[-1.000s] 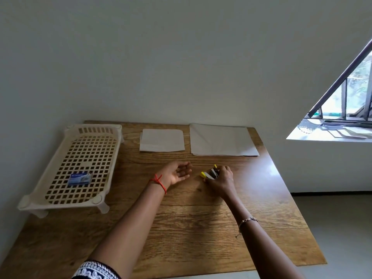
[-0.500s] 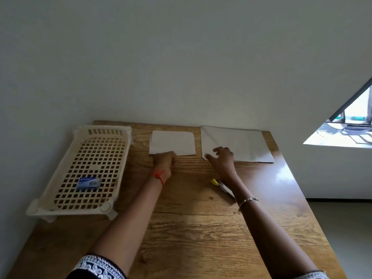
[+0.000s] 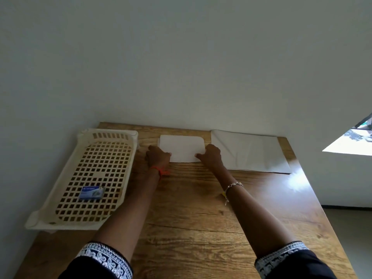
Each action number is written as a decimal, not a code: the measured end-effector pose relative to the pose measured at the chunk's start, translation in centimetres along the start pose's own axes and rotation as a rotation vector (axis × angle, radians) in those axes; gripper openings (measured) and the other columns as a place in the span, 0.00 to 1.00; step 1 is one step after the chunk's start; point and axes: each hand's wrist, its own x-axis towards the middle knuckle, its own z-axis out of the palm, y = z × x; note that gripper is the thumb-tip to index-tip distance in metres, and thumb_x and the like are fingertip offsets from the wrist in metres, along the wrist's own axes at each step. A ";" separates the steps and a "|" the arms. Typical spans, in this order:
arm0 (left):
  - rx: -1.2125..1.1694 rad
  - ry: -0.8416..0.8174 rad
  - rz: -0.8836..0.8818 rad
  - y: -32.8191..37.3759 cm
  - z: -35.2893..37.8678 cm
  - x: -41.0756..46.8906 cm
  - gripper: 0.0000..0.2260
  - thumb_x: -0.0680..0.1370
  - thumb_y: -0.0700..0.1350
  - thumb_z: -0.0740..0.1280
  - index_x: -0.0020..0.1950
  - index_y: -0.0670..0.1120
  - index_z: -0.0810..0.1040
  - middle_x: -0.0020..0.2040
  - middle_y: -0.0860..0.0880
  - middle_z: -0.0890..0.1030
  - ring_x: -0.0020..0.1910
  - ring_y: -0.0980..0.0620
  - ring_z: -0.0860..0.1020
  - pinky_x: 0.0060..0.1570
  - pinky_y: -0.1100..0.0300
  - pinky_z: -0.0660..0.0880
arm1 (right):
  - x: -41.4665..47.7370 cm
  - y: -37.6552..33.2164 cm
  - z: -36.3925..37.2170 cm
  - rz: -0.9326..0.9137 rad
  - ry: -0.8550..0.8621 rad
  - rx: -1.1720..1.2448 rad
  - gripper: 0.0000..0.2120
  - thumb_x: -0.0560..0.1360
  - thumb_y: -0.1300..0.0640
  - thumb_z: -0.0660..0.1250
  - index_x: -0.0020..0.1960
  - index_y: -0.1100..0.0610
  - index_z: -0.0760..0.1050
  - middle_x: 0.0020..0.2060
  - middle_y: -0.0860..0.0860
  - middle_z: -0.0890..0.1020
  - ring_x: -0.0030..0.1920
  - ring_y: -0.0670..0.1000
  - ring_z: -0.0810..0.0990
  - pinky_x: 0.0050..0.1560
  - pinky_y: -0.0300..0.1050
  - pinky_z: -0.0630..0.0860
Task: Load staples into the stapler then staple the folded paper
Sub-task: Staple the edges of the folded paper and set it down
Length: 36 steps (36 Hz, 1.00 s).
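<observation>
The folded paper point(image 3: 182, 151) lies flat at the far edge of the wooden table point(image 3: 191, 218), between the cream tray point(image 3: 60, 198) and a larger stack of sheets point(image 3: 251, 152). The left hand point(image 3: 158, 158) pinches its near-left corner; the right hand point(image 3: 211, 157) pinches its near-right corner. A small blue box point(image 3: 91, 192) rests in the tray. The stapler is almost wholly hidden behind the right forearm.

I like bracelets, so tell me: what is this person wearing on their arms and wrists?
The left hand has a red thread tied round its wrist, with loose ends. The right hand has a thin silvery chain bracelet with a little dangling piece. Both arms come out of dark sleeves edged with a white patterned band. No rings can be seen.
</observation>
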 end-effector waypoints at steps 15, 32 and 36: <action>-0.587 -0.334 -0.035 -0.3 -1.8 0.7 0.16 0.77 0.35 0.64 0.65 0.33 0.71 0.62 0.37 0.76 0.38 0.51 0.75 0.23 0.66 0.77 | 1.0 1.0 0.0 0.099 0.050 0.493 0.20 0.67 0.58 0.75 0.55 0.68 0.77 0.56 0.61 0.79 0.59 0.58 0.76 0.59 0.48 0.73; -0.690 -0.481 0.095 2.7 -4.3 -2.7 0.20 0.76 0.27 0.61 0.67 0.33 0.68 0.59 0.42 0.74 0.47 0.47 0.77 0.29 0.64 0.80 | -1.7 1.7 -6.4 -0.004 -0.292 1.164 0.18 0.72 0.72 0.64 0.61 0.69 0.70 0.50 0.57 0.79 0.49 0.54 0.80 0.39 0.40 0.82; -0.693 -0.509 0.084 2.8 -4.4 -3.8 0.16 0.75 0.26 0.60 0.63 0.32 0.72 0.50 0.42 0.77 0.44 0.49 0.77 0.29 0.64 0.80 | -2.6 2.1 -7.3 -0.040 -0.266 1.137 0.08 0.72 0.76 0.61 0.44 0.66 0.75 0.41 0.56 0.78 0.40 0.52 0.79 0.32 0.35 0.78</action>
